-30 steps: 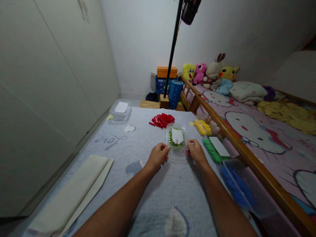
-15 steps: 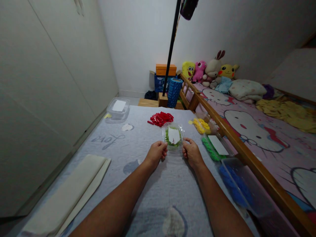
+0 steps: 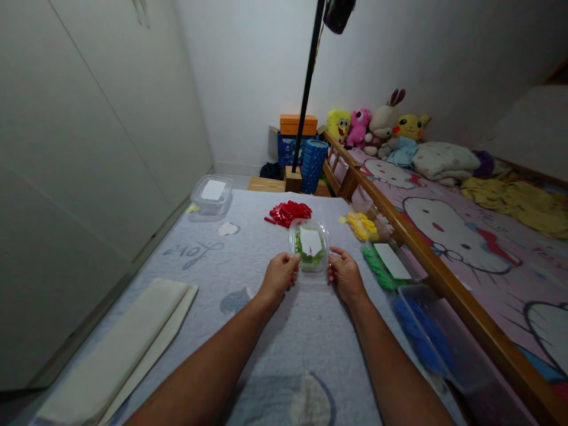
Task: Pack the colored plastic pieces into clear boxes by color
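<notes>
A clear plastic container [image 3: 309, 267] with light green pieces inside and a white label [image 3: 310, 241] on its lid is between my hands, over the cloth-covered table. My left hand [image 3: 281, 274] pinches its left near edge, thumb on top. At the right edge, my right hand [image 3: 345, 273] has its fingers curled against the rim. Just behind the container lies a loose pile of red pieces [image 3: 290, 212]. The undersides of my fingertips are hidden.
Along the right stand containers of yellow pieces [image 3: 361, 226], green pieces [image 3: 378, 269] and blue pieces [image 3: 421, 334], beside a wooden bed rail [image 3: 437, 284]. A lidded clear container [image 3: 212, 204] is at the far left. Folded cream cloth [image 3: 119, 343] lies near left. A black pole [image 3: 306, 89] rises behind.
The container has shifted slightly to the left and its lid shows a little more squarely. Both hands have stayed almost in place at its edges.
</notes>
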### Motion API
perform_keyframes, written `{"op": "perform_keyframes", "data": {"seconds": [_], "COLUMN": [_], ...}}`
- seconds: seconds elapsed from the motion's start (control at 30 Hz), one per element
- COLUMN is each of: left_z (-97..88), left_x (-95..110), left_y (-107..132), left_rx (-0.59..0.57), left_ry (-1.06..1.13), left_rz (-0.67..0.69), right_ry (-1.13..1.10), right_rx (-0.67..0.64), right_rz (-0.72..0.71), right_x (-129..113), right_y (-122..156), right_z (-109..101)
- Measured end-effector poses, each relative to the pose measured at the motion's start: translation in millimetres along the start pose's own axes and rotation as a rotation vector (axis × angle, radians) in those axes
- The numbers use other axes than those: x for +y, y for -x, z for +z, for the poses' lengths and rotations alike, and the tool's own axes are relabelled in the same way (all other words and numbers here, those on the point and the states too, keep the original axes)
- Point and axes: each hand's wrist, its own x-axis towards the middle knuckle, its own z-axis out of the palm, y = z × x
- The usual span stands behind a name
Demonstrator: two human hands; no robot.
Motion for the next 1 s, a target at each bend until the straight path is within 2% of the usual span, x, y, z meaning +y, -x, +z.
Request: {"op": "perform_keyframes", "data": {"seconds": [0.1,0.47,0.67,0.87,1.0], "left_z": [-0.6,-0.7,3.8,5.2,5.4], "left_x": [2,5,4,4,8], "left_y": [-1,5,13,15,17], "left_rx": [0.012,-0.1,-0.056,0.008,0.022], "left_ry": [0.034,0.194,0.139,0.059,0.016], "left_rz": [0.011,-0.099,-0.106,-0.061,-0.067], "right_ry": [-0.009,-0.008,0.011,0.075,0.064], "right_rx": [0.01,-0.013,-0.075,0.014,0.036], "right_rz": [0.008,0.062,0.116,0.03,0.024], "right_x": [0,-3,-5,-13,-17], "right_y": [0,3,4,-22,-44], "right_z": [1,1,-5,5,15]}}
